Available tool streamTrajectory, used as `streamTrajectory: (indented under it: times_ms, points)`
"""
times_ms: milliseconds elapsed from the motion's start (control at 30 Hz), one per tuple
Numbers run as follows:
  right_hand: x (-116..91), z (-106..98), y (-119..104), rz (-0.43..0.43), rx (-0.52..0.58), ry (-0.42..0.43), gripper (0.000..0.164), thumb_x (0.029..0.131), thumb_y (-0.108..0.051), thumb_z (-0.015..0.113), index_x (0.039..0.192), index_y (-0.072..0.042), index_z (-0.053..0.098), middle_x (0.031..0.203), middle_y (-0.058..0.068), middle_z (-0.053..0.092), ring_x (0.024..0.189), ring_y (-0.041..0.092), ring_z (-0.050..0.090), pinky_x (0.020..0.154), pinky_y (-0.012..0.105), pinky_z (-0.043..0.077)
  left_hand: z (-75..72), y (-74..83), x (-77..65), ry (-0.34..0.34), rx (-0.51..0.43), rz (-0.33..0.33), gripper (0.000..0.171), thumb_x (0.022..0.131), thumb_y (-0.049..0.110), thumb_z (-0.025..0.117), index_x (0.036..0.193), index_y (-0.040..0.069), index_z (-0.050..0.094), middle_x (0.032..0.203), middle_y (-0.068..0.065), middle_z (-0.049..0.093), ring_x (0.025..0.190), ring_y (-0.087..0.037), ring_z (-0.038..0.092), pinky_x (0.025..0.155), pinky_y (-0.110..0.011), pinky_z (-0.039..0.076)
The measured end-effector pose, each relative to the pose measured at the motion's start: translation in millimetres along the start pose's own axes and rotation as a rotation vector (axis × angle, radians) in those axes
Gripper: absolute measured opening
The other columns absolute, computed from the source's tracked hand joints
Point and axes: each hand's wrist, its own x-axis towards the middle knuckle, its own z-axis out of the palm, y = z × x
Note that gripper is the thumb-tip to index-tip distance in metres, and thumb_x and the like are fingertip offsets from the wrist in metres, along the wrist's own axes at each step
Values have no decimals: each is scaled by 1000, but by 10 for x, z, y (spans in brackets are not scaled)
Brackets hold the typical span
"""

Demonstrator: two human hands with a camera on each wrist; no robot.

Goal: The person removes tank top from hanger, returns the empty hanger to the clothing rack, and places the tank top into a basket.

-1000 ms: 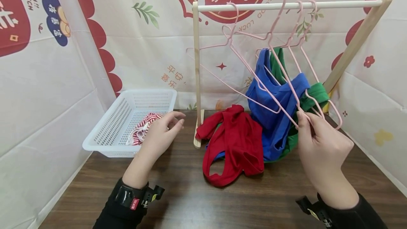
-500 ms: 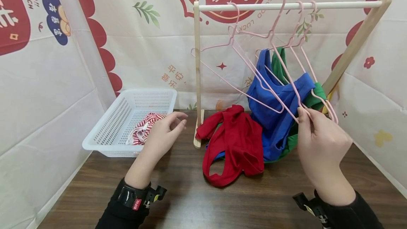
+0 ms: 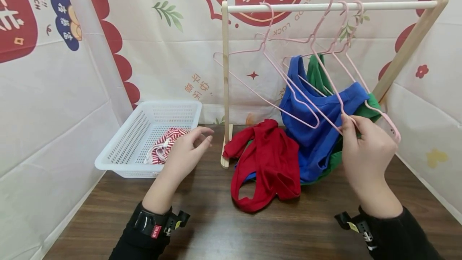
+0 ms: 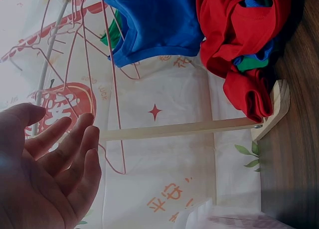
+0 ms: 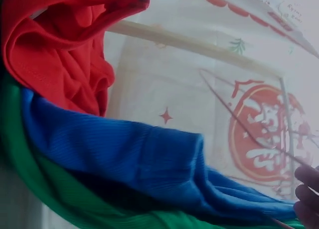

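Note:
With its thumb and fingers, my right hand (image 3: pixel 369 153) pinches the lower right corner of a pink clothes hanger (image 3: pixel 338 97). This hanger's hook rises above the white rail (image 3: pixel 245 9); whether it touches the rail I cannot tell. Just behind it, a blue tank top (image 3: pixel 306 131) and a green garment (image 3: pixel 368 109) hang on other hangers, their lower parts reaching the table. A red garment (image 3: pixel 279 151) lies crumpled beside them. My left hand (image 3: pixel 184 149) hovers near the basket, its fingers loosely curled around nothing; in the left wrist view this hand (image 4: pixel 55 164) is likewise free.
A white plastic basket (image 3: pixel 126 147) at the left holds a red-and-white striped cloth (image 3: pixel 167 143). The rack's wooden left post (image 3: pixel 225 79) stands between basket and garments, and its right post (image 3: pixel 408 51) slants at the far side. A bare hanger (image 3: pixel 249 93) hangs at the rail's left end.
My right hand has moved slightly up with the hanger, whose hook has shifted slightly right. The blue top's right strap and the hangers behind have swung right. My left hand has barely moved.

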Motion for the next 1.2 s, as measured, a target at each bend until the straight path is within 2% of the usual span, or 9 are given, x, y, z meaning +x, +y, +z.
streamTrajectory:
  times_ms: [133, 400, 667, 900, 1200]
  points:
    - [32, 52, 101, 63, 41, -25, 24, 86, -24, 60, 80, -1, 66, 68, 14, 63, 58, 26, 51, 57, 14, 29, 0, 0, 5, -1, 6, -13, 22, 90, 42, 48, 107, 30, 55, 78, 11, 60, 70, -13, 53, 64, -37, 45]
    - [105, 113, 203, 69, 13, -80, 28, 88, -26, 56, 77, -2, 64, 64, 13, 60, 54, 20, 45, 49, 17, 26, 0, 4, 5, 3, 11, -15, 20, 90, 39, 49, 108, 30, 55, 78, 11, 60, 69, -11, 52, 63, -37, 46]
    - [184, 177, 262, 143, 21, -152, 31, 89, -33, 54, 82, -5, 66, 67, 10, 62, 55, 5, 42, 48, 13, 28, 7, -22, 19, -5, 24, -34, 20, 90, 40, 49, 108, 32, 54, 78, 11, 60, 70, -9, 51, 64, -36, 46]
    - [248, 302, 312, 127, 47, -183, 29, 89, -32, 54, 82, -7, 66, 67, 7, 63, 56, -2, 42, 47, 13, 27, -6, -13, 29, 2, 20, -1, 19, 90, 37, 49, 107, 30, 56, 77, 11, 60, 67, -8, 51, 62, -36, 46]
    - [313, 353, 283, 189, 62, -316, 36, 91, -41, 48, 86, -11, 66, 67, 4, 61, 49, 3, 44, 42, 14, 29, -8, -6, 21, -7, 19, -23, 19, 90, 35, 50, 108, 30, 55, 78, 10, 60, 68, -9, 51, 63, -36, 46]
